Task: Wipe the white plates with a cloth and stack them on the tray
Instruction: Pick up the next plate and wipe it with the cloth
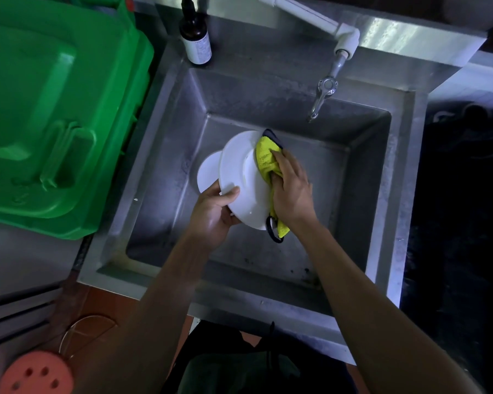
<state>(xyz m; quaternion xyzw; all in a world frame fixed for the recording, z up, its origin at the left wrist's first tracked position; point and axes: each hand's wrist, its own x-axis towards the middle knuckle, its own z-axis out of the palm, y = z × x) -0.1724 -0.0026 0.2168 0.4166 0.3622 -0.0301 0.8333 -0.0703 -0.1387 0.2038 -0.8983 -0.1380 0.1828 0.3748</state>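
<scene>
Wiping is the step in hand. The left hand (214, 214) pinches the plate (239, 177) at its near rim, thumb on the upper face and fingers curled beneath, and holds it tilted above the sink (382, 194). The right hand (291, 191) grips the cloth (265, 160), bunched, with fingers curled round it and pressing it against the plate's right side; a dark-edged tail of cloth hangs below the wrist. A second plate (207, 174) lies lower, partly hidden behind the held one, seemingly resting in the basin. No tray can be made out with certainty; the green bin (54, 115) at the left is a lidded thing, not an evident stacking place.

To do this well, the person would likely want the cloth spread flatter under the palm, since a tight bunch touches only a narrow strip. Sweeping round the rim and then across the centre, while the left hand turns the plate by small shifts of the pinch, should cover the whole face. The underside probably needs the same pass. A grip by the edge alone on a possibly wet plate may slip, so firm thumb pressure and keeping the plate low over the basin seem prudent. The tap (323, 98) hangs close above and should be avoided when lifting.
</scene>
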